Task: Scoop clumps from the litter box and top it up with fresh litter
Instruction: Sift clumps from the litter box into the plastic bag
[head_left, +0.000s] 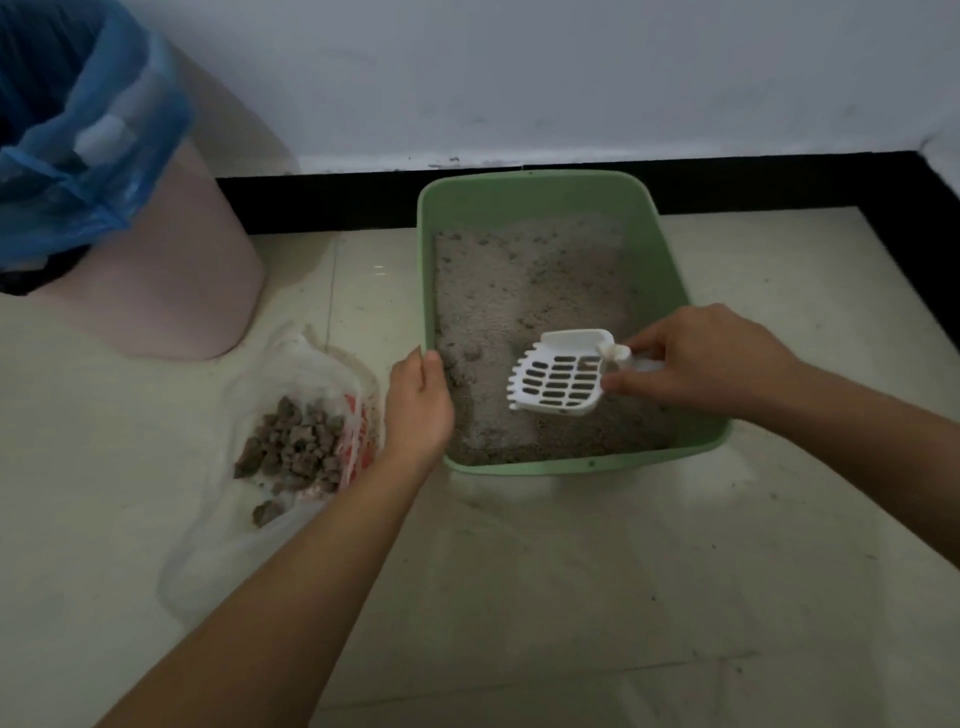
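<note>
Head view: scoop loaded in hand, empty, over near half of box

Right hand (711, 358) pinches the handle of the white slotted scoop (561, 374), fingers curled round it. The scoop hangs just above the litter (519, 280) with its toothed edge pointing left, and nothing shows in its slots. Left hand (421, 410) grips the left wall of the green litter box (670, 291), fingers curled over the rim, which braces the box.

Scooped clumps (296, 447) lie in a pile on a plastic bag (311, 358) on the floor, just left of the box. Behind that stands a pink bin (171, 270) with a blue liner (88, 156).

My read: the scooping step is well along, with maybe 1 or 2 darker lumps left near the left wall (470, 353).

How to do the next pass well:
- enter teeth first, shallow angle, and run along the box floor so the scoop gets under the clump instead of breaking it
- lift level, then shake gently over the box so loose grains drop through the slots
- carry low and short to the bag, since grit already shows on the tiles
- brace the rim with the left hand while dragging

No fresh litter supply shows in frame, so the top-up looks not yet started
</note>
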